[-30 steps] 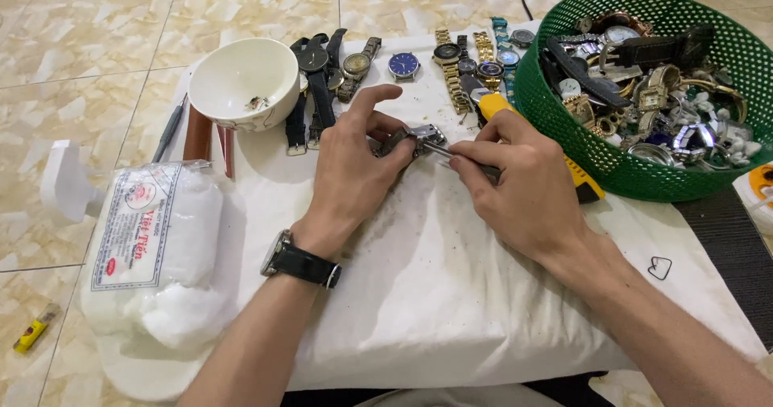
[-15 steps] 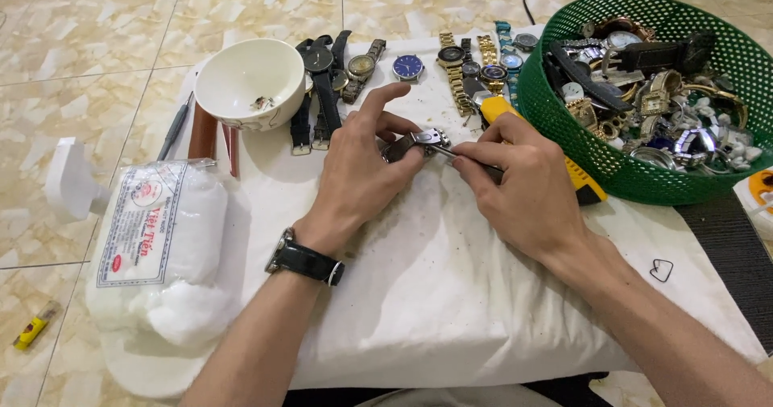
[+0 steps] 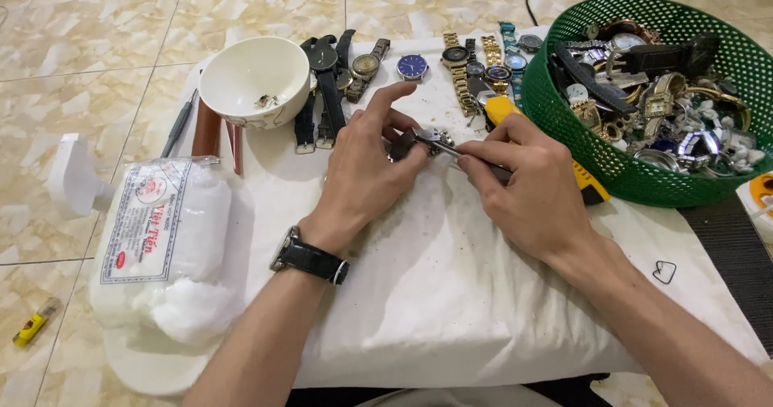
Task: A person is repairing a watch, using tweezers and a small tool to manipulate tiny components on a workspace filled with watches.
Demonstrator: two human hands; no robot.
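On the tiled floor at far left lies a small yellow lighter (image 3: 34,324), well apart from the work. Next comes a bag of white cotton wool (image 3: 165,246) on the left edge of the white cloth (image 3: 435,294) that covers the desk, with a white bowl (image 3: 254,79) behind it holding a few tiny parts. A row of wristwatches (image 3: 386,69) lies along the far edge of the cloth.

The left hand (image 3: 366,169), a black watch on its wrist, is closed around a small watch (image 3: 425,140) at mid-cloth, pinching it between thumb and fingers. The right hand (image 3: 527,185) grips a thin metal tool (image 3: 459,153) whose tip touches that watch. Judging by this, the work on this piece is mid-way: the watch is held and being probed, and the full green basket (image 3: 636,181) of watches at right suggests many are left.

Open room lies in front of the hands, on the bare near cloth. To the right the basket and a yellow-handled tool (image 3: 588,183) sit just beside the right hand, so space there is tight.
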